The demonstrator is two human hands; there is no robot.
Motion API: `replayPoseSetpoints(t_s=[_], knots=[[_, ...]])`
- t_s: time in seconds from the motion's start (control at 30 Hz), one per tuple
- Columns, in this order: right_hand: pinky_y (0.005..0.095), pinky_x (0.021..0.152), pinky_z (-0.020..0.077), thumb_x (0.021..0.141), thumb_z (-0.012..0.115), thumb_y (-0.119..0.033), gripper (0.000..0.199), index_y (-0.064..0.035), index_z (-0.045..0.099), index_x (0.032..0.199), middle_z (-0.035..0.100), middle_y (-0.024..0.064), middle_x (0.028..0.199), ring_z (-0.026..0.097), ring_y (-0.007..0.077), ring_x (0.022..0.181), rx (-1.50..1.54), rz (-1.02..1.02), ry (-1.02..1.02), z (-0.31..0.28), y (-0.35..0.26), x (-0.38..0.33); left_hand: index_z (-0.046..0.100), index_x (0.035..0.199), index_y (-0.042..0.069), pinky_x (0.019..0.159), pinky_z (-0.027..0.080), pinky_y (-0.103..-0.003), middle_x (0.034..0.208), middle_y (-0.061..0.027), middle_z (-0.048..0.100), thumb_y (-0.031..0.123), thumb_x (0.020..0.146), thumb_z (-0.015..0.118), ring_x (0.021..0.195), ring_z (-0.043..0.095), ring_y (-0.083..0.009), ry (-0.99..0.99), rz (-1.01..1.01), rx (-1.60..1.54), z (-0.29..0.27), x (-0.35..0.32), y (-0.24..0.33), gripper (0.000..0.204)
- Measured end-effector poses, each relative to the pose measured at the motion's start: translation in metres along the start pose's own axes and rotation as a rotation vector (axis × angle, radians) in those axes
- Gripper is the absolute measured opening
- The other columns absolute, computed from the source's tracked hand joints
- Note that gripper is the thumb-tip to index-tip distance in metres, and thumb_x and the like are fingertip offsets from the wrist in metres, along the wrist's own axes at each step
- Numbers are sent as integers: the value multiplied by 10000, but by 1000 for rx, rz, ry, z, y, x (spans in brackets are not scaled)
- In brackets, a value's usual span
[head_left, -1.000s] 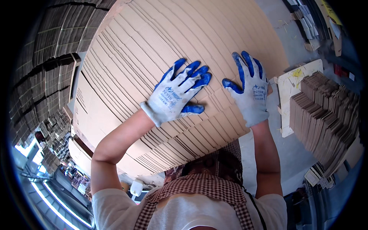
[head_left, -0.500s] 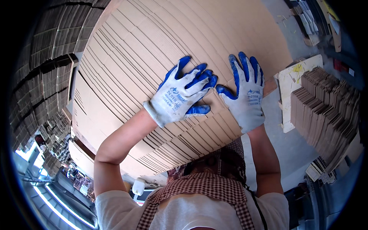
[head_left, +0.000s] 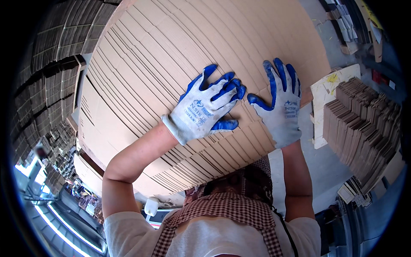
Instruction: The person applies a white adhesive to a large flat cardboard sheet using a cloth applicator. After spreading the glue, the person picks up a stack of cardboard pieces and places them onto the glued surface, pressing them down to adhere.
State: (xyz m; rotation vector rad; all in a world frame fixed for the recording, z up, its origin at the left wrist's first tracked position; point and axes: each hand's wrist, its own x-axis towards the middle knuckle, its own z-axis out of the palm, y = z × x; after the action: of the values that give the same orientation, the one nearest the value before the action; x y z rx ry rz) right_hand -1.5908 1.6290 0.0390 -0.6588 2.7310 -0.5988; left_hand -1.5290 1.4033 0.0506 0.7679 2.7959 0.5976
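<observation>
Overlapping brown cardboard sheets (head_left: 145, 64) fan out before me, their edges forming many parallel ridges. My left hand (head_left: 205, 103), in a white work glove with blue-coated palm and fingers, lies on the middle of the sheets. Its fingers are spread and somewhat bent, and the thumb points to the right. Just right of it, my right hand (head_left: 280, 103) wears a matching glove and lies flat near the sheets' right edge. Its fingers point away from me, with the thumb out to the left. Neither hand grips a sheet.
At the right, a stack of folded cardboard (head_left: 364, 128) stands beside a pale board (head_left: 329, 81) with a yellow mark. Tall bundled cardboard stacks (head_left: 51, 85) line the left side. A white container (head_left: 151, 206) stands low, left of my checked apron (head_left: 227, 207).
Both hands have shifted slightly to the right over the cardboard, the right one a little more. Their spread pose stays much the same.
</observation>
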Motion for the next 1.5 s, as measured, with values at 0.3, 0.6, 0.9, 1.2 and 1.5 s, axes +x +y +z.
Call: replayPoseSetpoints(t_s=[0.3, 0.6, 0.9, 1.2, 1.5], knots=[[539, 1179, 209, 777, 791, -396, 882, -163, 373, 1518, 338, 93, 1565, 270, 393, 1440, -9, -13, 11, 3, 5, -1, 559, 1394, 104, 1201, 232, -563, 1425, -93, 534, 600, 833, 611, 1413, 408, -298, -9, 6, -10, 1, -5, 1, 750], [573, 1166, 222, 758, 796, -387, 905, -136, 369, 1516, 335, 146, 1549, 279, 406, 1428, -2, -17, -5, 2, -14, -10, 632, 1312, 121, 1177, 263, -554, 1341, -86, 601, 451, 888, 621, 1359, 476, -284, 61, 37, -20, -5, -2, -4, 537], [555, 1180, 217, 756, 807, -339, 894, -143, 372, 1512, 332, 127, 1549, 284, 387, 1423, -2, -16, -2, 9, -16, -14, 711, 1101, 147, 1133, 352, -547, 1201, -71, 641, 297, 814, 674, 1239, 555, -271, 95, 86, 40, -3, 1, -3, 325], [537, 1189, 212, 761, 805, -322, 875, -145, 380, 1505, 318, 117, 1565, 267, 387, 1439, -16, 31, -41, 6, -21, -12, 695, 1068, 194, 1081, 412, -523, 1216, -42, 634, 255, 793, 673, 1240, 546, -278, 93, 79, 127, 13, -6, -2, 283], [543, 1175, 234, 753, 803, -319, 861, -138, 400, 1492, 334, 117, 1559, 278, 393, 1431, 11, 25, -20, 5, -19, -11, 679, 1084, 208, 1107, 393, -499, 1247, -31, 619, 219, 799, 660, 1289, 519, -266, 53, 76, 121, 15, -20, -2, 286]])
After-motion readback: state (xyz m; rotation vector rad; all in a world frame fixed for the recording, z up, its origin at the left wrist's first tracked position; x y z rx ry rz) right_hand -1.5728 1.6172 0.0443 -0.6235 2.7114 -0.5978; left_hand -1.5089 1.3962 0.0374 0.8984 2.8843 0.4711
